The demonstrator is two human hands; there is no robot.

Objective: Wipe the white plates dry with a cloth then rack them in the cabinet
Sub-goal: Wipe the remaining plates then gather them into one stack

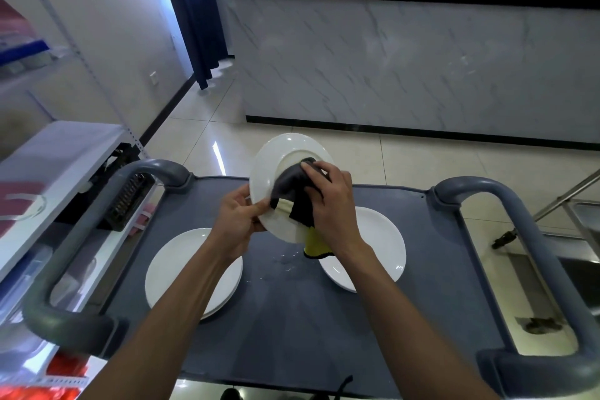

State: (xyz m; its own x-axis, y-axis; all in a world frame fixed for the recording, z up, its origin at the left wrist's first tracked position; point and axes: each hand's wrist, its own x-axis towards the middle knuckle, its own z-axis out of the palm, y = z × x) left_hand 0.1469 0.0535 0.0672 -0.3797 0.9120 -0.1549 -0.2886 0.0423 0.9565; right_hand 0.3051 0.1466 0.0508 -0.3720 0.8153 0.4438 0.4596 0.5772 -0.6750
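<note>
A white plate (276, 159) is held tilted above the grey cart, its underside toward me. My left hand (238, 221) grips its lower left rim. My right hand (331, 201) presses a grey and yellow cloth (290, 185) against the plate's underside, with the cloth's yellow end hanging below the rim. Under my left forearm, a short stack of white plates (175, 269) lies on the cart at the left. Another white plate (383, 243) lies at the right, partly under my right wrist.
The grey cart top (292, 334) has rounded handles at the left (78, 237) and right (506, 204). Water drops (285, 261) lie between the plates. White shelving (48, 172) stands at the left, a marble-fronted counter (406, 58) ahead, a steel sink (578, 269) at the right.
</note>
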